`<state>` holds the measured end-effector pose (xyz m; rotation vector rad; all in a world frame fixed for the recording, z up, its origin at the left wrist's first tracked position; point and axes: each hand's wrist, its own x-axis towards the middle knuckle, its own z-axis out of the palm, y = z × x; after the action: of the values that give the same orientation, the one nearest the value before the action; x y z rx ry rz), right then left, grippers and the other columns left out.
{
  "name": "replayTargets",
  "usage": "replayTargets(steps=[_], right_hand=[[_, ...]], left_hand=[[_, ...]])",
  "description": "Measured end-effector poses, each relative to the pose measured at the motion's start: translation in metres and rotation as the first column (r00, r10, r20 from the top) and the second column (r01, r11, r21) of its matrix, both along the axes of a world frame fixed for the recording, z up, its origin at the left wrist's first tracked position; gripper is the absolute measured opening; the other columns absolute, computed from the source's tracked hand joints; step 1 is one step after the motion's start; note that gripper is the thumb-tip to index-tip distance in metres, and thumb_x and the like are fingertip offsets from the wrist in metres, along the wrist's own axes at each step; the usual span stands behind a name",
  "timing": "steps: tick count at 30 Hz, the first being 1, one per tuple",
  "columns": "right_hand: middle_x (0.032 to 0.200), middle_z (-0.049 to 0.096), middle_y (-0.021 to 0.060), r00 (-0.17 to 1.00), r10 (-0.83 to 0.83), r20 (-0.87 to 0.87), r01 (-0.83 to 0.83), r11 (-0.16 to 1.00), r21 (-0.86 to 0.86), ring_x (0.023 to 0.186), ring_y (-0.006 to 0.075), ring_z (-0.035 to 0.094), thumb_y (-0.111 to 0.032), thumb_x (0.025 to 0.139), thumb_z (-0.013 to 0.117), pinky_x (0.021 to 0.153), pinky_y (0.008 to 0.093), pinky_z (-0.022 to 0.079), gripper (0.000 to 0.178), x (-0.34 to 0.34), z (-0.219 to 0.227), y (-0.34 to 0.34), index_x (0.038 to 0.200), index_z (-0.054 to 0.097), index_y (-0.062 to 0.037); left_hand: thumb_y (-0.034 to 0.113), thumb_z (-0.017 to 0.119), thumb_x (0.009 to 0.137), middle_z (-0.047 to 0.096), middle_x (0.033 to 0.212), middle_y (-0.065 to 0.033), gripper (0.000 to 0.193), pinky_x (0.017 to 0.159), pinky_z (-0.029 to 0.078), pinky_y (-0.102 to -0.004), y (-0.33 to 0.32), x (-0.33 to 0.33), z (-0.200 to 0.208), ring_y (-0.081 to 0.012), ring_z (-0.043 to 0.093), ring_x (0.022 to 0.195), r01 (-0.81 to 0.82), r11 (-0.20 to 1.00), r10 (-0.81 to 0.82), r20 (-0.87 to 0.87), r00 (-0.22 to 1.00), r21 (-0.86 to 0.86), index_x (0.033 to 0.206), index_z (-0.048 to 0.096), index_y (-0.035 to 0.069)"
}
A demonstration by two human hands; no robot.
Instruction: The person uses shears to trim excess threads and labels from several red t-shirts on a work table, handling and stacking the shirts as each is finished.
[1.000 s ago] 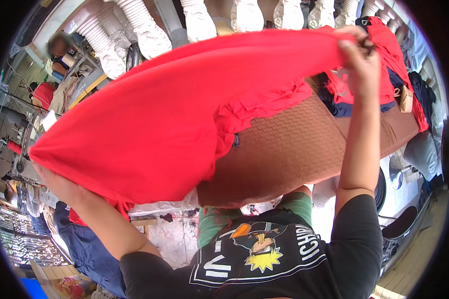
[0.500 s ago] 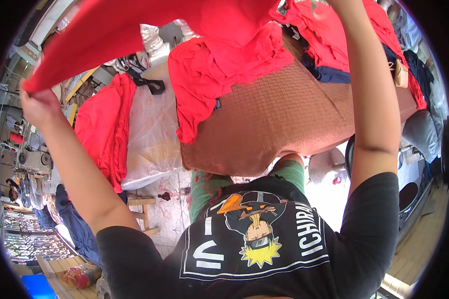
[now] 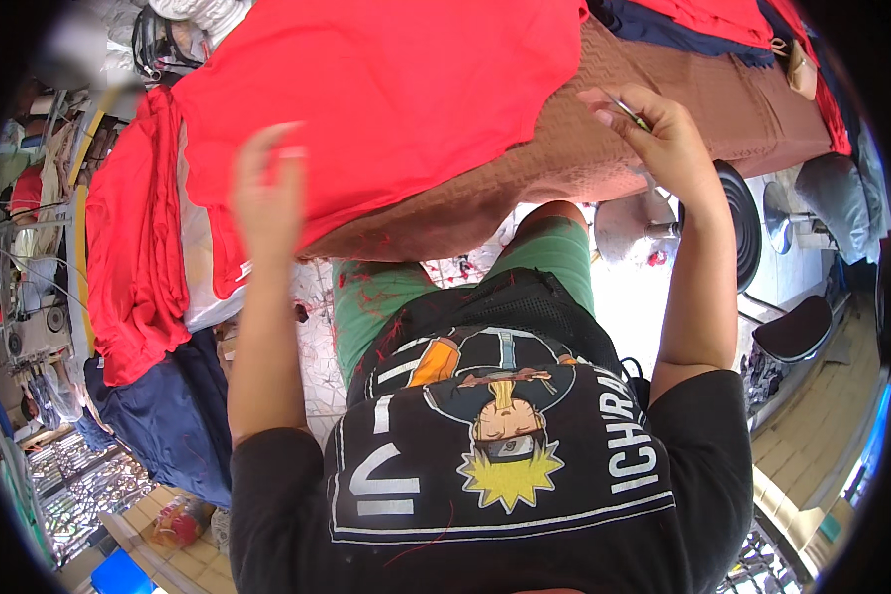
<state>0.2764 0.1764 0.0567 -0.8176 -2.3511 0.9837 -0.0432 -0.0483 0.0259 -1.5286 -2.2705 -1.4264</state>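
Note:
A large piece of red fabric (image 3: 396,99) lies spread over the table in front of me, its near edge hanging at the left. My left hand (image 3: 267,193) hovers at its near left part, blurred, with fingers apart and nothing seen in them. At the right, beyond the fabric's right edge, my right hand (image 3: 668,134) is closed around small thread snips (image 3: 624,109). Their slim metal blades and a bit of green show between the fingers; the rest is hidden in the palm.
Brown patterned cloth (image 3: 723,114) covers the table. More red garments (image 3: 139,228) hang at the left above dark blue cloth (image 3: 158,416). Red and navy clothes (image 3: 713,20) are stacked at the far right. A black round seat (image 3: 735,228) stands right of the table. Red threads cling to my green shorts.
The red fabric, held raised and stretched out before, has come down flat over the table. My left hand has let go and moved right and nearer; my right hand has also come nearer.

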Motion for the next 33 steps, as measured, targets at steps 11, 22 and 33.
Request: replayTargets(steps=[11, 22, 33], right_hand=[[0.105, 0.064, 0.0138, 0.997, -0.068, 0.042, 0.061, 0.987, 0.151, 0.094, 0.031, 0.063, -0.004, 0.079, 0.068, 0.078, 0.0368, 0.051, 0.03, -0.051, -0.06, -0.017, 0.109, 0.067, -0.0074], [0.089, 0.068, 0.0134, 0.998, -0.046, -0.036, 0.047, 0.998, 0.033, 0.08, 0.0246, 0.066, -0.015, 0.082, 0.072, 0.074, 0.0334, 0.05, 0.021, -0.067, -0.072, 0.0, 0.097, 0.067, -0.0015], [0.094, 0.067, 0.0147, 0.999, -0.006, -0.045, 0.007, 1.0, 0.026, 0.085, 0.034, 0.065, -0.011, 0.079, 0.071, 0.074, 0.038, 0.05, 0.023, -0.05, -0.072, -0.009, 0.101, 0.068, -0.0063]], left_hand=[[-0.007, 0.054, 0.08, 0.062, 0.115, -0.0122, 0.041, 0.09, 0.049, -0.0362, 0.088, 0.098, -0.053, -0.0283, 0.06, 0.104, 0.406, 0.895, -0.421, -0.046, 0.906, -0.186, 0.118, 0.061, 0.004], [0.007, 0.072, 0.082, 0.07, 0.109, -0.0096, 0.028, 0.083, 0.053, -0.0274, 0.094, 0.097, -0.05, -0.0156, 0.068, 0.093, 0.298, 0.949, -0.254, 0.306, 0.917, -0.104, 0.109, 0.069, 0.003], [0.015, 0.059, 0.095, 0.068, 0.099, -0.0093, 0.021, 0.09, 0.048, -0.0277, 0.088, 0.087, -0.037, -0.0129, 0.062, 0.097, 0.437, 0.894, -0.27, 0.653, 0.708, -0.104, 0.089, 0.07, -0.002]])
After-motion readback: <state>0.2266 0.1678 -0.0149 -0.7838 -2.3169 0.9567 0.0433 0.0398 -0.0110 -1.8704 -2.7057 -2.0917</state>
